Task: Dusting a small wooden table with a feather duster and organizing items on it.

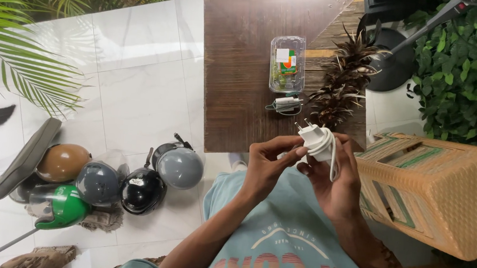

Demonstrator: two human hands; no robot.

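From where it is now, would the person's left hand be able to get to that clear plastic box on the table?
Probably yes: the left hand pinches the white charger, but nothing stands between it and the clear plastic box on the wooden table.

5 helmets (pixel 99 182), 1 white charger (pixel 317 141), 1 clear plastic box (pixel 287 63), 1 wooden table (pixel 237 82), 1 woven basket (pixel 446 192), 2 hands (pixel 304 171)

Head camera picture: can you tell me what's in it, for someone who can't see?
Two hands, left and right, hold a white charger with its cord wrapped round it, above a dark wooden table. A clear plastic box and another small charger lie on the table; helmets sit on the white floor.
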